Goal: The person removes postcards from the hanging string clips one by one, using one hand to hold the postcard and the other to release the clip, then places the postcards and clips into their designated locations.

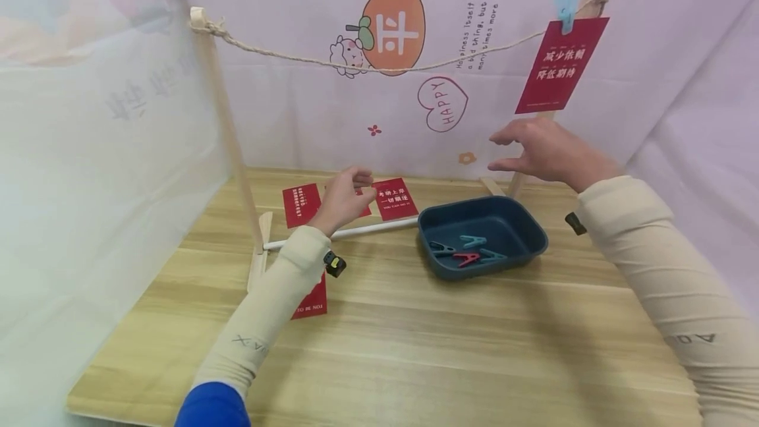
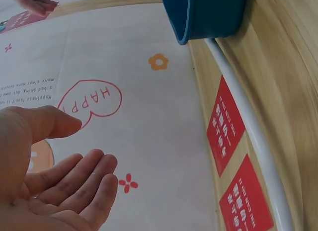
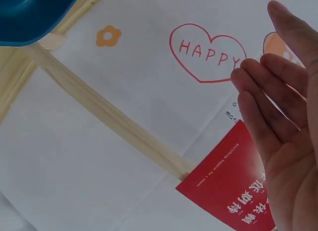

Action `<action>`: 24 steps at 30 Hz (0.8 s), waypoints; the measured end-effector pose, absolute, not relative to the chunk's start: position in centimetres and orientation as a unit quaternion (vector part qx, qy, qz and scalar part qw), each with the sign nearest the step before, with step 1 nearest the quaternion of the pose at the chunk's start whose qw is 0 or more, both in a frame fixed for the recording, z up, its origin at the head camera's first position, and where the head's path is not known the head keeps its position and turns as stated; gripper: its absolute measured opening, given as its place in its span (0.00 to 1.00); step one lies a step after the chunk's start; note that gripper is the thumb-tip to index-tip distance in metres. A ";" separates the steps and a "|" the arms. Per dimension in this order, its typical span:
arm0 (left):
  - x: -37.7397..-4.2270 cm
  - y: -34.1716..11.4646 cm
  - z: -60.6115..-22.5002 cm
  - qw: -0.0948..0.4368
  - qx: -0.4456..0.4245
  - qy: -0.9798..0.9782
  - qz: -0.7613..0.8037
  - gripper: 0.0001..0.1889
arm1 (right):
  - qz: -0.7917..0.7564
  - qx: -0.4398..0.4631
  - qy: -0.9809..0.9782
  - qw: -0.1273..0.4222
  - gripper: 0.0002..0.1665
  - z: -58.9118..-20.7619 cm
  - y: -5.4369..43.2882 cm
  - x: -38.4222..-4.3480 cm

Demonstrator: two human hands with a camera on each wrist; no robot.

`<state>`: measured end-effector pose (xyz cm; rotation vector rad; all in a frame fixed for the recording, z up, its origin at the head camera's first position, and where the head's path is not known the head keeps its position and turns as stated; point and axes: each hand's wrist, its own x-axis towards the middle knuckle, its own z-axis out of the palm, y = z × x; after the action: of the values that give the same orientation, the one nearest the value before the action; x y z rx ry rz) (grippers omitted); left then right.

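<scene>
A red card [image 1: 557, 68] hangs at the right end of a twine line [image 1: 379, 70], pinned by a light blue clothespin [image 1: 566, 10]. Just below that card is my right hand [image 1: 536, 150], holding nothing, thumb and fingers apart. My left hand [image 1: 345, 198] hovers over the red cards at the back of the table, also with nothing in it; in the left wrist view its fingers [image 2: 79, 186] are loosely bent. One of those red cards [image 1: 394, 199] lies right of the left hand, another red card [image 1: 301, 205] left of it. A further card [image 1: 313, 298] is partly hidden by the left forearm.
A dark blue basin [image 1: 483, 236] holds several small clothespins [image 1: 467, 259]. Wooden posts [image 1: 228, 130] carry the twine, and a white rod [image 1: 373, 227] runs low between them. Behind stands a printed cloth [image 1: 296, 117]; the wooden table [image 1: 415, 348] extends in front.
</scene>
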<state>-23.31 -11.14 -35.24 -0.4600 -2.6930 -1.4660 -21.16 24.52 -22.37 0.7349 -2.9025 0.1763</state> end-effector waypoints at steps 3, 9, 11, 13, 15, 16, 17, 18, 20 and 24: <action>-23.6 -10.2 -35.3 0.022 -0.152 -0.866 -0.477 0.24 | 0.059 0.245 -0.964 0.084 0.35 -21.9 24.7 -21.0; -24.1 -8.6 -35.2 0.024 -0.155 -0.856 -0.492 0.23 | 0.064 0.237 -0.963 0.107 0.34 -21.1 24.9 -20.6; -24.4 -8.0 -35.2 0.023 -0.160 -0.854 -0.494 0.23 | 0.067 0.233 -0.963 0.118 0.34 -20.9 25.1 -20.4; -24.6 -7.4 -35.3 0.025 -0.164 -0.855 -0.492 0.23 | 0.070 0.234 -0.960 0.134 0.33 -20.7 25.3 -20.3; -24.9 -6.8 -35.3 0.028 -0.167 -0.856 -0.489 0.23 | 0.070 0.235 -0.958 0.147 0.33 -20.4 25.5 -20.2; -25.0 -6.5 -35.3 0.030 -0.170 -0.855 -0.489 0.23 | 0.069 0.235 -0.957 0.153 0.33 -20.3 25.6 -20.1; -25.1 -6.2 -35.2 0.033 -0.172 -0.855 -0.488 0.22 | 0.068 0.234 -0.957 0.159 0.33 -20.1 25.7 -20.1; -25.2 -5.8 -35.2 0.034 -0.174 -0.855 -0.488 0.22 | 0.067 0.232 -0.957 0.162 0.33 -20.0 25.9 -20.1; -25.5 -5.0 -35.1 0.037 -0.181 -0.851 -0.491 0.22 | 0.065 0.228 -0.957 0.168 0.33 -19.7 26.1 -20.0; -25.6 -3.5 -34.6 0.047 -0.194 -0.842 -0.501 0.20 | 0.066 0.232 -0.953 0.183 0.32 -19.1 26.5 -20.0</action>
<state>-25.61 -3.53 -34.59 -0.5913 -2.5698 -1.5292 -20.04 26.50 -19.12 0.6530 -2.6885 0.1869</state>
